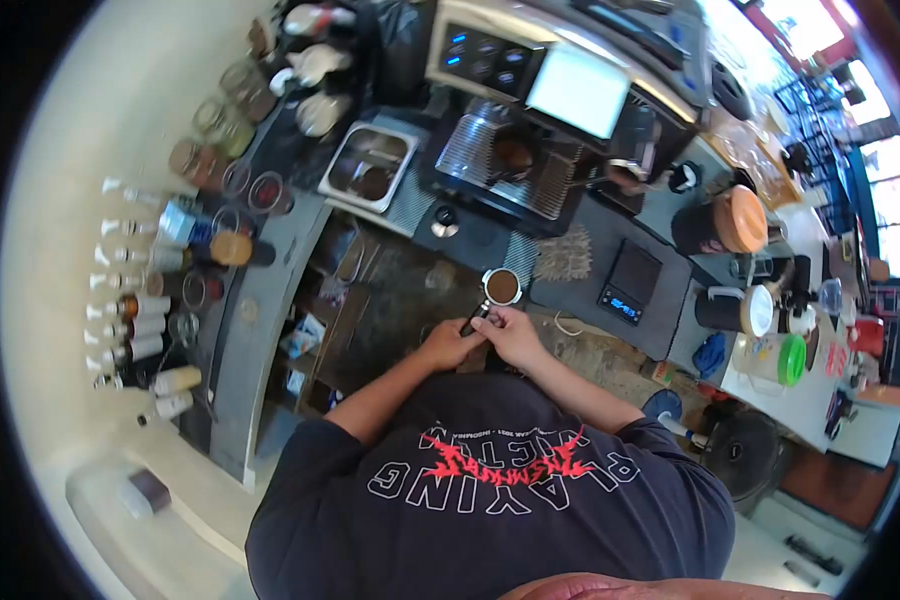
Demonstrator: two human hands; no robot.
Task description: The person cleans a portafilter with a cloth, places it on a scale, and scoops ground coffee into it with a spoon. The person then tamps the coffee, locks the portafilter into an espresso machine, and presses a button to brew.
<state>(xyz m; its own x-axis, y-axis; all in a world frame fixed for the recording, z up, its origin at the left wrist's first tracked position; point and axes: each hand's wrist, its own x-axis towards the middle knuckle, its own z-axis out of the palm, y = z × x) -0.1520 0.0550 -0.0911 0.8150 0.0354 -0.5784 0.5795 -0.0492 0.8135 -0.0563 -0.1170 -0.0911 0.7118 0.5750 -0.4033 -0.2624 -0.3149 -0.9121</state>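
Observation:
A portafilter [486,304] is held out in front of my body, its basket filled with brown coffee grounds [502,287]. My left hand [448,346] closes around the lower end of its dark handle. Against the same handle, closer to the basket, my right hand [511,334] is closed too, thumb on top. Just beyond the basket, a tamper [445,222] stands on a dark mat at the counter edge. To the right, a black scale [630,283] with a lit blue display rests on a grey mat [592,228].
An espresso machine [500,160] with a lit screen stands ahead. Left of it is a steel container [370,168]. Bottles with pumps and several jars line the left counter [240,310]. A shaggy cloth [564,254] lies near the front edge. Pitchers and tubs crowd the right counter.

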